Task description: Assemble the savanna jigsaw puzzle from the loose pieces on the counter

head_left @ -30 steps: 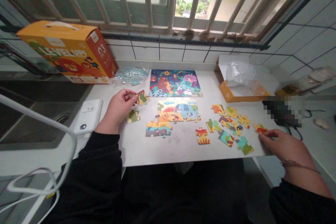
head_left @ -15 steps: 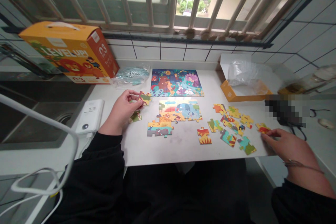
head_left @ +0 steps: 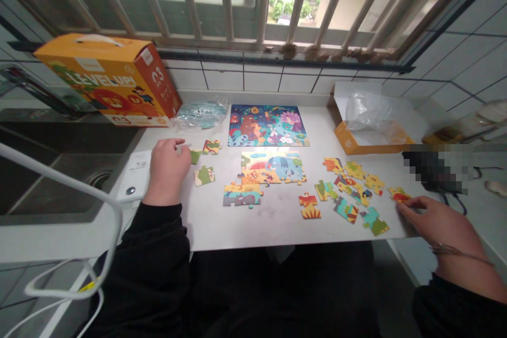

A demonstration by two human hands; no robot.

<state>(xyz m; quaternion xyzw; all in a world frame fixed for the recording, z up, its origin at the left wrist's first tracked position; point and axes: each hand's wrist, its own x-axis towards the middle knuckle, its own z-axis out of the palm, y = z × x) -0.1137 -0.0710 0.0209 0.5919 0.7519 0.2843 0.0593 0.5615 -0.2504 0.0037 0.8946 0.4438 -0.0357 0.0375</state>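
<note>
From my remote post: the left hand [head_left: 166, 165] sits curled on the white worktop [head_left: 277, 229], its fingertips hidden, so I cannot tell whether the grip is closed on anything; a green jigsaw piece [head_left: 194, 156] lies just beside it. The right hand [head_left: 435, 224] rests its fingers [head_left: 412, 205] against a red-and-yellow piece [head_left: 398, 194], the grip unclear. Between them lies a part-joined animal picture [head_left: 271, 174]; pieces this flat handle best pinched by their edges, clear of their neighbours. Behind it lies a complete jungle puzzle [head_left: 268, 125]. At left stands the orange "Level Up!" box [head_left: 106, 79]; at right, an open orange carton [head_left: 356, 143] holds a clear plastic bag [head_left: 370, 111], while another bag [head_left: 200, 114] holds something pale blue.
</note>
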